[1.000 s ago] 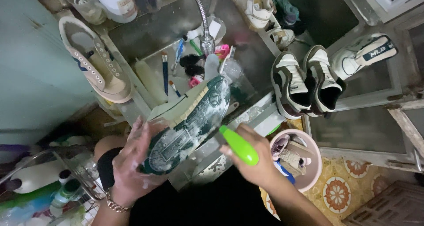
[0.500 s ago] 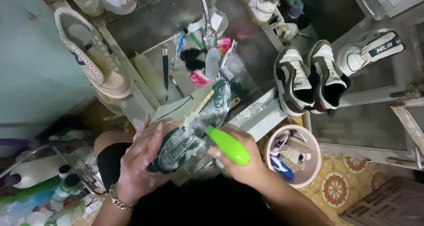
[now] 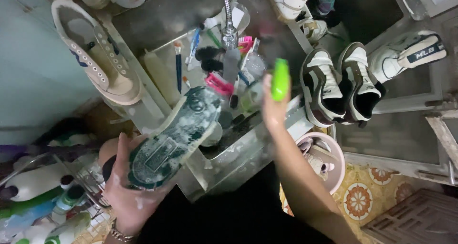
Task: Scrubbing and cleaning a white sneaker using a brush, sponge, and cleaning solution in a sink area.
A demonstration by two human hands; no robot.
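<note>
Left hand (image 3: 128, 191) is gripping a sneaker (image 3: 174, 139) from below, soapy sole facing up, heel in the palm, toe tilting over the metal sink (image 3: 238, 144). Right hand (image 3: 273, 106) is clenching a green brush handle (image 3: 280, 79), raised clear of the sole, near the faucet (image 3: 229, 20). A dark-and-white shoe pair (image 3: 338, 84) is sitting on the ledge to the right.

I see my right hand (image 3: 273, 108) has lifted the bright green plastic brush (image 3: 280, 79) off the soapy dark rubber sole of the shoe (image 3: 171, 139); a second ago it was scrubbing there, now it is raised near the metal tap (image 3: 229, 20). My left hand (image 3: 129, 191) has tipped the shoe lower and leftward.
</note>
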